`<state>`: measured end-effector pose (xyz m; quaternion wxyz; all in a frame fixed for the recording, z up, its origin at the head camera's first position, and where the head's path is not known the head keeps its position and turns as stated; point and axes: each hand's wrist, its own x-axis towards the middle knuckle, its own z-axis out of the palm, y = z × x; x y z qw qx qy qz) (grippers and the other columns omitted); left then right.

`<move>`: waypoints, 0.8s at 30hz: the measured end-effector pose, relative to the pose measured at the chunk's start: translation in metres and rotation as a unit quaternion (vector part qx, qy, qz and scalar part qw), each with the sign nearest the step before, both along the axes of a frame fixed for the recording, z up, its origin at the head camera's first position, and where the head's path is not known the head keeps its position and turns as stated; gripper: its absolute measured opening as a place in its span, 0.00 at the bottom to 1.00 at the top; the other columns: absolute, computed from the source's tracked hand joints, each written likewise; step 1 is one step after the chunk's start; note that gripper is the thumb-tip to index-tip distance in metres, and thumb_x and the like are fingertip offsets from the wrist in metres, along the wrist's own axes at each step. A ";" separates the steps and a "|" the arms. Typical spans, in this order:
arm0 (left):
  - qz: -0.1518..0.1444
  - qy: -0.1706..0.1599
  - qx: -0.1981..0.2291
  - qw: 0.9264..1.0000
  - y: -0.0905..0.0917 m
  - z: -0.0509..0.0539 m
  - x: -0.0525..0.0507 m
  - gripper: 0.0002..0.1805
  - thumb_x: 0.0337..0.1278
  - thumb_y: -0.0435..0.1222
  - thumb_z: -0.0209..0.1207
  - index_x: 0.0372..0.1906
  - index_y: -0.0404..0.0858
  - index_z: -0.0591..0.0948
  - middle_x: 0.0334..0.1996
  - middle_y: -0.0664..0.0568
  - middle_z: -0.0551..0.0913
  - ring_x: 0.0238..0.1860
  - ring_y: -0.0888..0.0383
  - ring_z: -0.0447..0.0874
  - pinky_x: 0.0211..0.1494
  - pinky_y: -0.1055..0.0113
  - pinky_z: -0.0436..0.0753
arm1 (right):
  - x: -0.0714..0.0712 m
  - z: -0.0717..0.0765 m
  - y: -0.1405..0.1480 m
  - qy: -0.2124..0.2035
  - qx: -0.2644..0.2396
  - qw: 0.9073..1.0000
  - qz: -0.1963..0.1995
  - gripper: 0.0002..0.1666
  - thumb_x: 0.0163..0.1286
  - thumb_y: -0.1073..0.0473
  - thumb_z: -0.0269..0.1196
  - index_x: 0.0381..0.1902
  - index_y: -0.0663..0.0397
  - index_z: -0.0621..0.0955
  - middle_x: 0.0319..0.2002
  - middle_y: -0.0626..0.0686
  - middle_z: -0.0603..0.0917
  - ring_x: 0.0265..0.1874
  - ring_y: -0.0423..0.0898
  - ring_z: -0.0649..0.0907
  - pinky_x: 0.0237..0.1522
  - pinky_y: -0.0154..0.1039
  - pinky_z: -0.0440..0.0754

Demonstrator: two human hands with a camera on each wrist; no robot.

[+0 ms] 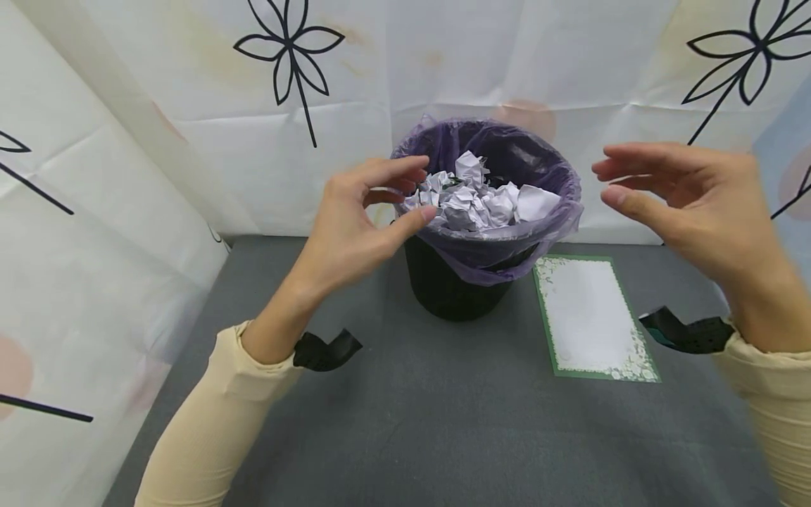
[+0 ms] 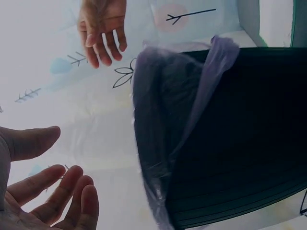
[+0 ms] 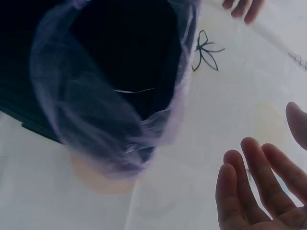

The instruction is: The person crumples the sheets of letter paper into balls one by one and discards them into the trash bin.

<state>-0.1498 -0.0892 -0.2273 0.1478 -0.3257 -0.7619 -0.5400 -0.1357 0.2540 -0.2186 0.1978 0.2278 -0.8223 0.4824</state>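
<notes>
A black bin (image 1: 456,292) stands on the grey surface, lined with a purple plastic bag (image 1: 557,211) folded over its rim. Crumpled white paper (image 1: 465,204) fills it near the top. My left hand (image 1: 361,218) is at the bin's left rim, fingers loosely bent with nothing between them; the left wrist view shows it apart from the bag (image 2: 158,110). To the right of the bin my right hand (image 1: 697,197) hovers in the air, holding nothing, fingers relaxed. In the right wrist view its fingers (image 3: 268,179) are clear of the bag's folded edge (image 3: 115,139).
A white sheet with a green floral border (image 1: 592,317) lies on the grey surface (image 1: 412,422) right of the bin. White cloth with flower drawings (image 1: 190,70) hangs behind and at the left. Black straps (image 1: 326,352) hang at both wrists.
</notes>
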 end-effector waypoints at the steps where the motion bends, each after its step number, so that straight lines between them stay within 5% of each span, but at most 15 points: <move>1: -0.001 0.004 0.006 1.000 -0.001 -0.005 0.004 0.25 0.56 0.26 0.70 0.60 0.29 0.81 0.48 0.45 0.85 0.49 0.56 0.82 0.54 0.62 0.82 | 0.003 -0.006 0.004 -0.009 -0.008 1.000 -0.005 0.26 0.61 0.80 0.67 0.58 0.69 0.82 0.48 0.50 0.88 0.45 0.42 0.86 0.50 0.24 0.79; 3: 0.002 0.008 0.013 1.000 -0.004 -0.016 0.011 0.25 0.56 0.26 0.70 0.60 0.29 0.81 0.47 0.46 0.85 0.50 0.55 0.82 0.53 0.60 0.83 | 0.008 -0.018 0.011 -0.034 -0.044 0.998 -0.005 0.26 0.61 0.81 0.66 0.58 0.71 0.81 0.47 0.51 0.88 0.44 0.43 0.86 0.48 0.24 0.80; 9: 0.018 -0.005 0.030 0.999 -0.008 -0.052 0.028 0.24 0.56 0.26 0.70 0.60 0.31 0.82 0.48 0.45 0.85 0.50 0.55 0.81 0.54 0.58 0.82 | 0.020 -0.061 0.029 -0.082 -0.020 0.994 -0.073 0.26 0.63 0.77 0.69 0.60 0.64 0.82 0.47 0.44 0.88 0.42 0.36 0.87 0.43 0.22 0.80; 24: 0.014 -0.125 0.028 0.992 0.024 -0.160 0.051 0.23 0.57 0.31 0.71 0.59 0.35 0.83 0.48 0.49 0.85 0.49 0.55 0.82 0.51 0.60 0.84 | 0.032 -0.170 0.080 -0.224 0.046 0.964 -0.133 0.30 0.70 0.57 0.70 0.66 0.61 0.77 0.45 0.24 0.80 0.41 0.21 0.81 0.36 0.21 0.79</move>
